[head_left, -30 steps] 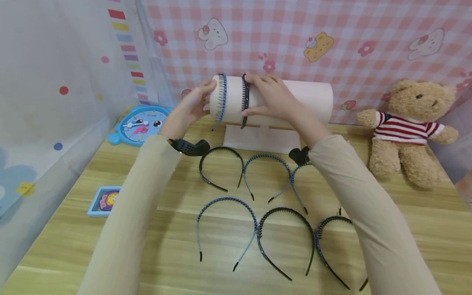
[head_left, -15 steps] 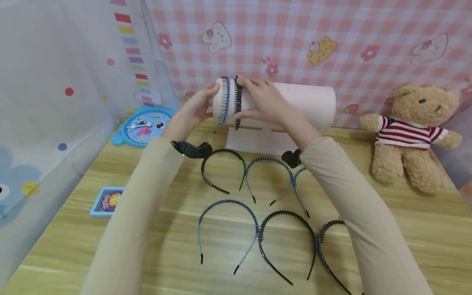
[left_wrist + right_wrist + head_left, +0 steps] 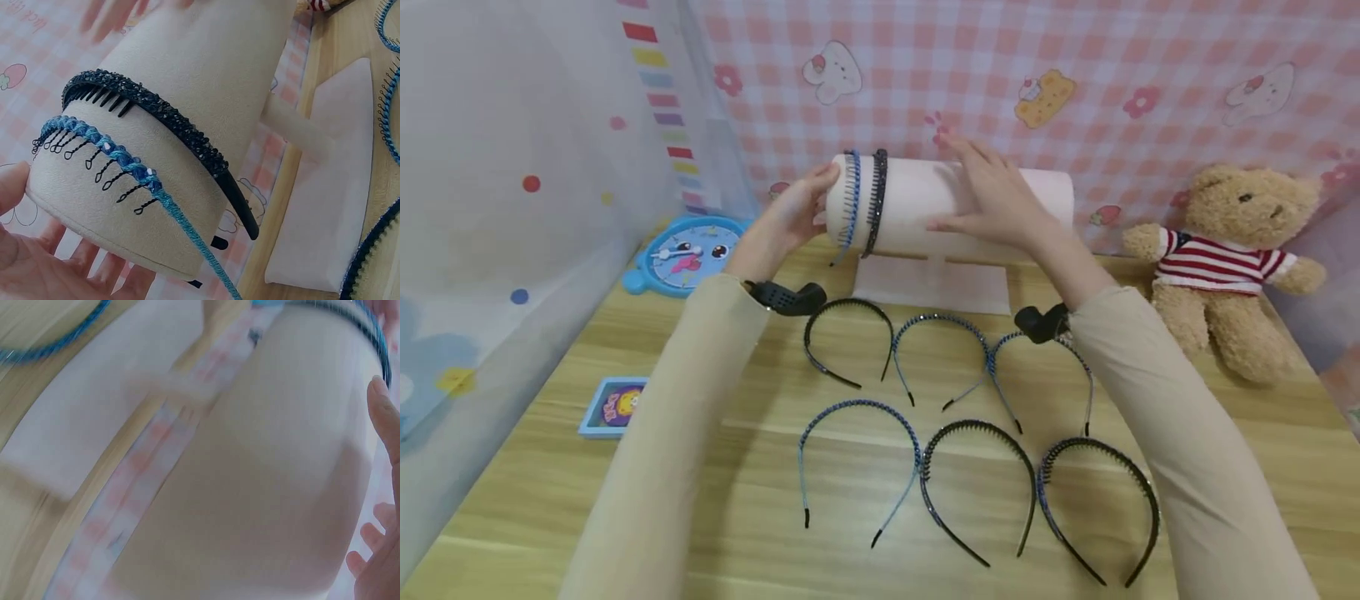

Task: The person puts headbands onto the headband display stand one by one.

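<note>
A white cylinder (image 3: 917, 200) on a flat-based stand carries two headbands at its left end: a blue braided one (image 3: 852, 196) outermost and a black beaded one (image 3: 878, 200) beside it, with a small gap between. The left hand (image 3: 790, 212) holds the cylinder's left end, thumb near the rim and fingers behind it; in the left wrist view the fingers (image 3: 94, 265) spread around that end. The right hand (image 3: 996, 196), fingers spread and holding nothing, is over the cylinder right of the black headband; whether it touches the cylinder I cannot tell.
Several blue and black headbands, such as a black one (image 3: 977, 425), lie in two rows on the wooden table (image 3: 760, 517). A blue clock (image 3: 688, 257) and a small blue tray (image 3: 593, 421) are at the left. A teddy bear (image 3: 1213, 267) sits at the right.
The black headband has shifted left along the cylinder, nearer the blue one. The right hand has let go of it and moved right. The left hand stays at the cylinder's end.
</note>
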Tool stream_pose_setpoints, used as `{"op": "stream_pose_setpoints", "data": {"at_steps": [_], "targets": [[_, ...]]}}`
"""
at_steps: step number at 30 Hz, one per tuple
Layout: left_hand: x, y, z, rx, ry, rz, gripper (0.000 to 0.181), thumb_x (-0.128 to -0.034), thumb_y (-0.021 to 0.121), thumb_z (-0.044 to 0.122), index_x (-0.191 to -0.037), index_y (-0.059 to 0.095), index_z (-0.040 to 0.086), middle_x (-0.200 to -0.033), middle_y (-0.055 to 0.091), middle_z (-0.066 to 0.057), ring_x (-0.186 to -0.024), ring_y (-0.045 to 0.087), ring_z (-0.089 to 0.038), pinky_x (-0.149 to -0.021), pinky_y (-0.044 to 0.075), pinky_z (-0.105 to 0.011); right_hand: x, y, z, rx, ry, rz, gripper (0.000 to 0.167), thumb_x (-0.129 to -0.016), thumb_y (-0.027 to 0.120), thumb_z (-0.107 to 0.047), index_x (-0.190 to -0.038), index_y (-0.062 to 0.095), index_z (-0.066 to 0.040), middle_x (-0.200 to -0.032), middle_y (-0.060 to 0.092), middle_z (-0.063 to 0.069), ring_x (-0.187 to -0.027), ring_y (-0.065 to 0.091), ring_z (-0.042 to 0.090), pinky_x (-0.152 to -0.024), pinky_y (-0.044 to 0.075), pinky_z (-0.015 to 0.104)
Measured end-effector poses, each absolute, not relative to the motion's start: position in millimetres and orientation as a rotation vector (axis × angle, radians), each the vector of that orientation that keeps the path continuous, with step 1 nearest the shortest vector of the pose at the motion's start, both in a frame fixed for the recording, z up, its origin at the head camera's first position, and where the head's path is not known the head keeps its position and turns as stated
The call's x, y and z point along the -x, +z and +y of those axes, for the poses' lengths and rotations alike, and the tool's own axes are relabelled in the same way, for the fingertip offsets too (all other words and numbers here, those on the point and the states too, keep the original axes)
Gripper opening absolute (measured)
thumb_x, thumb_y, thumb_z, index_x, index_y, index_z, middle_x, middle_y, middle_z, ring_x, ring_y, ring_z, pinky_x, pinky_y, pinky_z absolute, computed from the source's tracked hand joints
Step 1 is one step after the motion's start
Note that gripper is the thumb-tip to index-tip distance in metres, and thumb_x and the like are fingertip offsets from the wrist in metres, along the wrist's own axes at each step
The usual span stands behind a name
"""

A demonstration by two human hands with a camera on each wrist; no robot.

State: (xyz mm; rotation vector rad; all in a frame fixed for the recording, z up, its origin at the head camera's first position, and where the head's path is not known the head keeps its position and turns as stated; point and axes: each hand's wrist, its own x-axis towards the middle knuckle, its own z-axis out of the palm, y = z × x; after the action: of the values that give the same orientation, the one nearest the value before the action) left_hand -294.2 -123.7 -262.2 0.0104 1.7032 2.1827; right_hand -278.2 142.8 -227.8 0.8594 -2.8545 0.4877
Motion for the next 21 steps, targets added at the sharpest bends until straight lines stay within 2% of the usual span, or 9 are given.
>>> {"op": "stream_pose_setpoints", "data": {"at_steps": [2, 6, 8, 13, 17, 21], "targets": [[294, -262, -126, -0.042, 2.200, 1.678, 0.032, -0.0962, 0.041, 0.036, -0.125, 0.042, 0.023, -0.062, 0.040, 0.007, -0.062, 0.037, -0.008, -0.078, 0.029, -0.028, 275, -226, 166, -0.777, 0.552, -2.867, 0.104, -0.074, 0.068, -0.055, -0.148, 0.003, -0.023, -0.154, 0.011, 0.007, -0.141, 0.009, 0.034, -0.109, 0.007, 0.058], [293, -260, -133, -0.079, 2.235, 1.640, 0.019, -0.0958, 0.041, 0.036, -0.105, 0.048, 0.021, -0.059, 0.034, 0.004, -0.055, 0.031, -0.010, -0.063, 0.025, -0.025, 272, -231, 209, -0.653, 0.583, -2.848, 0.105, -0.073, 0.072, -0.049, -0.148, 0.005, -0.018, -0.154, 0.009, 0.011, -0.141, 0.008, 0.035, -0.109, 0.007, 0.059], [293, -258, -135, -0.069, 2.236, 1.655, 0.017, -0.0958, 0.042, 0.036, -0.102, 0.049, 0.022, -0.058, 0.031, 0.004, -0.053, 0.028, -0.011, -0.063, 0.026, -0.025, 269, -240, 228, -0.615, 0.562, -2.842, 0.104, -0.072, 0.074, -0.047, -0.147, 0.010, -0.012, -0.150, 0.017, 0.019, -0.137, 0.016, 0.040, -0.108, 0.012, 0.058], [295, -256, -139, -0.005, 2.211, 1.713, 0.017, -0.0958, 0.041, 0.036, -0.108, 0.047, 0.025, -0.055, 0.031, 0.005, -0.052, 0.031, -0.009, -0.067, 0.028, -0.026, 260, -279, 265, -0.549, 0.554, -3.049, 0.097, -0.074, 0.073, -0.042, -0.140, 0.021, 0.005, -0.135, 0.027, 0.035, -0.123, 0.028, 0.049, -0.100, 0.023, 0.062], [296, -256, -140, 0.013, 2.208, 1.711, 0.020, -0.0958, 0.041, 0.037, -0.111, 0.046, 0.025, -0.056, 0.031, 0.005, -0.052, 0.030, -0.010, -0.065, 0.027, -0.025, 256, -316, 277, -0.645, 0.592, -3.316, 0.071, -0.082, 0.068, -0.029, -0.129, 0.035, 0.012, -0.124, 0.039, 0.037, -0.114, 0.041, 0.048, -0.094, 0.036, 0.057], [295, -259, -140, -0.019, 2.199, 1.701, 0.018, -0.0962, 0.041, 0.036, -0.107, 0.047, 0.024, -0.056, 0.032, 0.005, -0.053, 0.031, -0.010, -0.069, 0.028, -0.027, 253, -348, 279, -0.760, 0.689, -3.432, 0.043, -0.085, 0.065, -0.018, -0.114, 0.048, 0.008, -0.105, 0.055, 0.030, -0.096, 0.056, 0.040, -0.080, 0.046, 0.047]]}}
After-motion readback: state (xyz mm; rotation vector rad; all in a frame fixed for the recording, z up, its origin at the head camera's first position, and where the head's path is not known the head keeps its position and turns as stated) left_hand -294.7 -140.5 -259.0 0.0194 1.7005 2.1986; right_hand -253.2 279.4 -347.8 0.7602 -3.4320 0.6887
